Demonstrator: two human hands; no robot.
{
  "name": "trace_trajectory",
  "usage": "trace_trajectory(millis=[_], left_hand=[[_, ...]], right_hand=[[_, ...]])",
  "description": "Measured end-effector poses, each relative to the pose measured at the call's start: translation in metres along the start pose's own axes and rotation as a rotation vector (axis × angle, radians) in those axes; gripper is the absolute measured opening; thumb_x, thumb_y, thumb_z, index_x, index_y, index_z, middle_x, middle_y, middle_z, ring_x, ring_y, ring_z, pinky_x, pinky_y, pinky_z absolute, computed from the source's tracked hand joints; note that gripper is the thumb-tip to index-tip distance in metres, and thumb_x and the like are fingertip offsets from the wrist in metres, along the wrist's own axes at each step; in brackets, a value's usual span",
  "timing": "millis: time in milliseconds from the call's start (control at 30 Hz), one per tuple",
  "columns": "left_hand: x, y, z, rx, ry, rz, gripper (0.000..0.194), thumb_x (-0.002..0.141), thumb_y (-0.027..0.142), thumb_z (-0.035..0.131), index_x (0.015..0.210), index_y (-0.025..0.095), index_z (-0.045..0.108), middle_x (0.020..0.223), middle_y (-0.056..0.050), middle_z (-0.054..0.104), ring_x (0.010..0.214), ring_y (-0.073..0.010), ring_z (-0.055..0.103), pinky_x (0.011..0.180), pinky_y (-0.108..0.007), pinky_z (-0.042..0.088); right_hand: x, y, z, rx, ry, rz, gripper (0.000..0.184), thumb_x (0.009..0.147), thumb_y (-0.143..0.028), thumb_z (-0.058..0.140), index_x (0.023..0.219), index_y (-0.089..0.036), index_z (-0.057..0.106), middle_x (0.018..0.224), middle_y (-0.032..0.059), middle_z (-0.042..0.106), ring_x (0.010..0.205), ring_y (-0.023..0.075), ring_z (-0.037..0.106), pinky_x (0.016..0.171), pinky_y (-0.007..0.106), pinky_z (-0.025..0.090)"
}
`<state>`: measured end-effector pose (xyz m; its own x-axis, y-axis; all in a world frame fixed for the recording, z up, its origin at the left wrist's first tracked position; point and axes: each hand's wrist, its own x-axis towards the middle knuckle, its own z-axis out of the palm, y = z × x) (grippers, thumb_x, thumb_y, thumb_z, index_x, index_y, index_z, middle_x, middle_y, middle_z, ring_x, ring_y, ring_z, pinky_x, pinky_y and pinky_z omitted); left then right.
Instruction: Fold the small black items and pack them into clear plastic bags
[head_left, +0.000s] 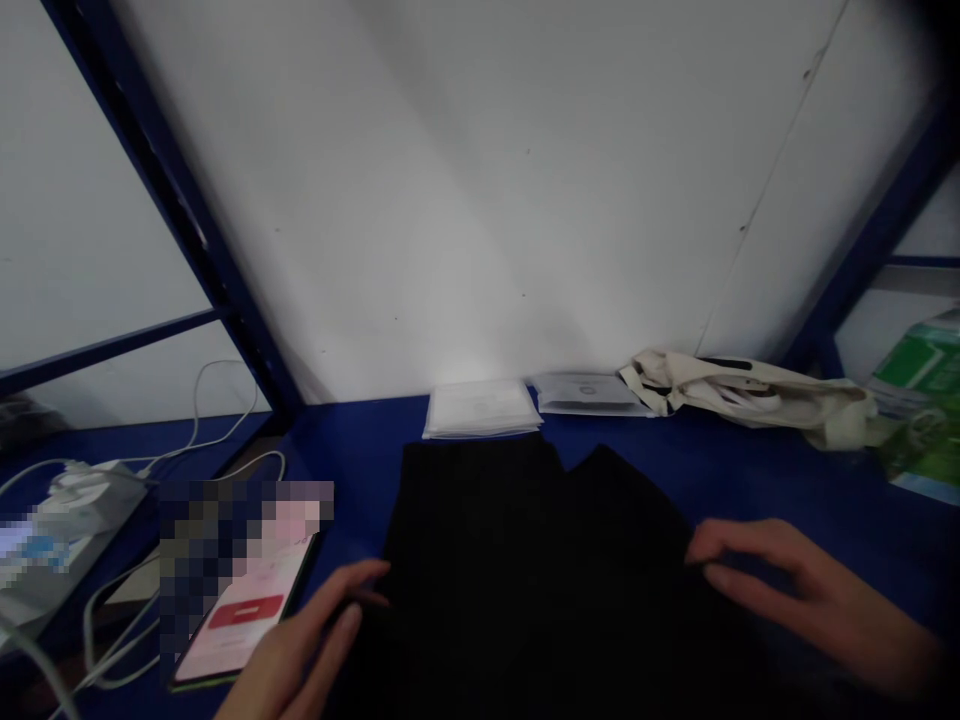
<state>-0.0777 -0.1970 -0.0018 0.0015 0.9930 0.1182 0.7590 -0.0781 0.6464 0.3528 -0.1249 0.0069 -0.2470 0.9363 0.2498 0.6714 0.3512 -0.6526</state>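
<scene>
A white wall (487, 200) fills the far part of the view, framed by a dark blue steel shelving upright (180, 230) on the left and another on the right. Below it runs a smooth blue table (352, 450).

A large black cloth (525, 560) lies spread in the middle of the table, near the person. Its matte surface is so dark that no folds or seams can be made out. Its far edge is uneven, with a V-shaped notch, and its near part runs out of view.

Two bare hands rest at its sides. The left hand (300, 640) is at the near left edge, with its fingers (352, 610) gently curved. The right hand (795, 590) reaches in from the right, with its slightly spread fingers (720, 570) at the right edge. Both hands touch or nearly touch the cloth, but it is impossible to tell whether either one is gripping it.

Beyond the cloth lie a stack of flat, translucent plastic packets (480, 408) and a flatter gray-white packet (589, 393). To their right is a crumpled cream canvas tote bag (742, 392), then a glossy green package (919, 400) at the right edge.

On the left, a phone (244, 610) lies beside the left hand, its screen partly pixelated, with a pink area and a red button showing. Farther left, a white charger (82, 500) trails a thin white cable (210, 400).
</scene>
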Motion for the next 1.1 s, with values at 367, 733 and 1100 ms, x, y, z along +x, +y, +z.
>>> trace_trajectory(millis=[367,733,1100], left_hand=[[0.114,0.058,0.003,0.443,0.358,-0.050,0.020,0.086,0.026,0.035,0.099,0.021,0.050,0.083,-0.006,0.065,0.076,-0.0243,0.063,0.067,-0.032,0.045],[0.167,0.044,0.022,0.711,0.101,-0.136,0.020,0.085,0.020,0.038,0.095,0.014,0.054,0.089,-0.013,0.064,0.080,-0.0257,0.062,0.065,-0.034,0.047],[0.149,0.085,0.050,0.569,-0.030,0.349,0.051,0.090,0.036,0.036,0.135,0.015,0.028,0.144,-0.014,0.025,0.130,-0.0286,0.025,0.102,-0.046,0.028]], right_hand=[[0.102,-0.001,0.012,0.401,-0.134,0.182,0.027,0.075,-0.046,0.053,0.080,-0.020,0.054,0.062,-0.0035,0.056,0.054,0.0120,0.052,0.051,0.024,0.039],[0.148,0.029,0.034,-0.147,-0.047,0.091,0.026,0.077,-0.042,0.047,0.078,-0.020,0.061,0.071,0.0034,0.064,0.068,0.0200,0.059,0.062,0.031,0.043],[0.095,0.042,-0.014,0.009,-0.401,0.312,0.046,0.077,-0.062,0.044,0.060,-0.020,0.051,0.057,-0.0002,0.056,0.047,0.0117,0.047,0.048,0.026,0.036]])
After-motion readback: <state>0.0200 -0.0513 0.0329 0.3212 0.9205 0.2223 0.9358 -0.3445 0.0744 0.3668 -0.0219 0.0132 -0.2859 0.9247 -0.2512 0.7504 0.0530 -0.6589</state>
